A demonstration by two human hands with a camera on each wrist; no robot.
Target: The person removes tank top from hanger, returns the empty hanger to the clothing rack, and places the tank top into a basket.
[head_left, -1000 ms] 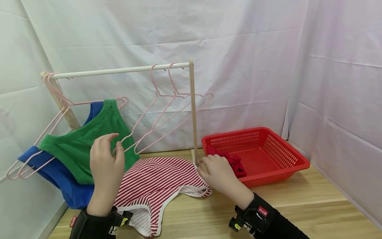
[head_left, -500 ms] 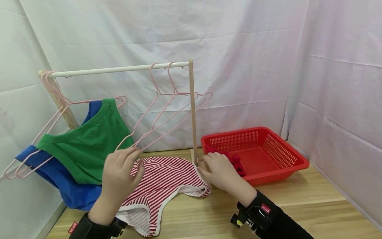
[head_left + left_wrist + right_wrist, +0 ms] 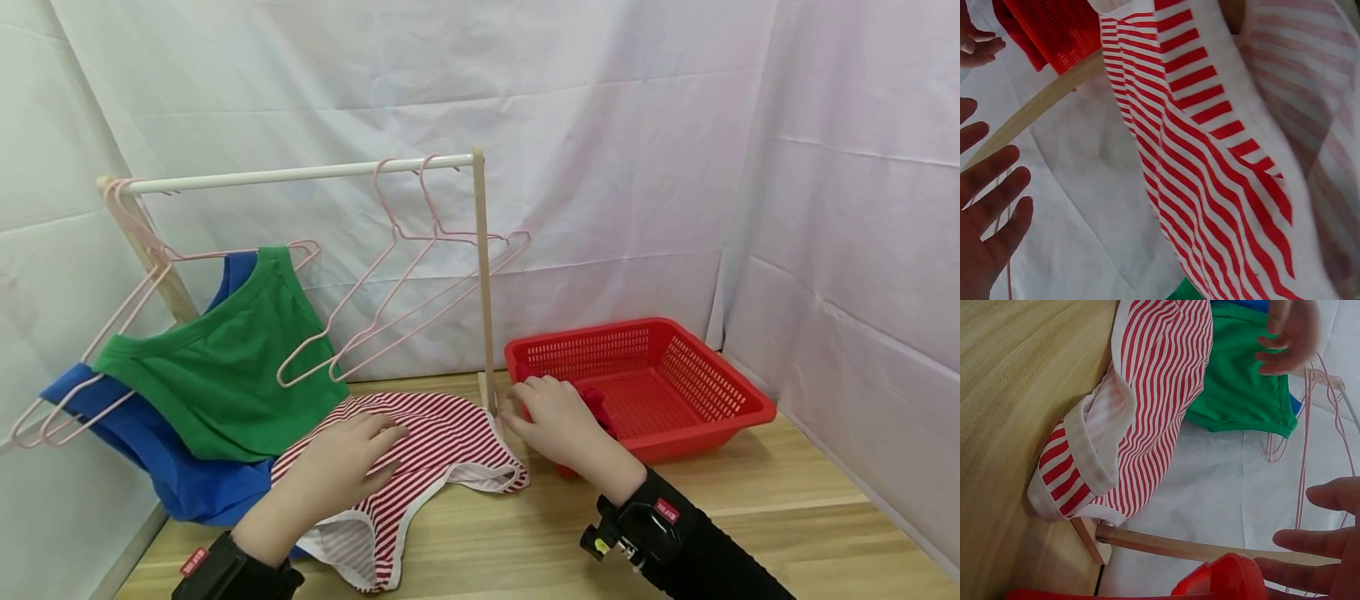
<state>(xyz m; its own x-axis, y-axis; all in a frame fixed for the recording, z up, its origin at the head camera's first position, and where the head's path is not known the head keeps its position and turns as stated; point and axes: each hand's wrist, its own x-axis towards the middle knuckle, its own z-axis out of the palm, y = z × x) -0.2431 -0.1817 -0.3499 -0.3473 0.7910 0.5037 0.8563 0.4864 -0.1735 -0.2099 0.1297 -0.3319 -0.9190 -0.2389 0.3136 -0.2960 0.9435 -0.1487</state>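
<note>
A red-and-white striped tank top (image 3: 420,446) with white trim lies on the table in the head view. Over its left part hovers my left hand (image 3: 341,458), fingers loosely extended; the left wrist view shows those fingers (image 3: 997,194) spread apart from the cloth. My right hand (image 3: 558,421) is just past the top's right end, beside the basket's near left corner. In the right wrist view its fingers (image 3: 1310,544) are parted, holding nothing. Red cloth (image 3: 596,404) lies in the red basket (image 3: 697,429), partly hidden behind the right hand.
A rack with a white rail (image 3: 300,175) and a wooden post (image 3: 483,283) stands behind. Two bare pink hangers (image 3: 375,321) hang at its right. Green (image 3: 225,383) and blue (image 3: 202,492) tops hang at its left. White curtains surround the wooden table (image 3: 525,558).
My left hand has moved right and down from in front of the green top and hangers to over the striped top. The bare hangers have swung slightly. The right hand has shifted slightly right.
</note>
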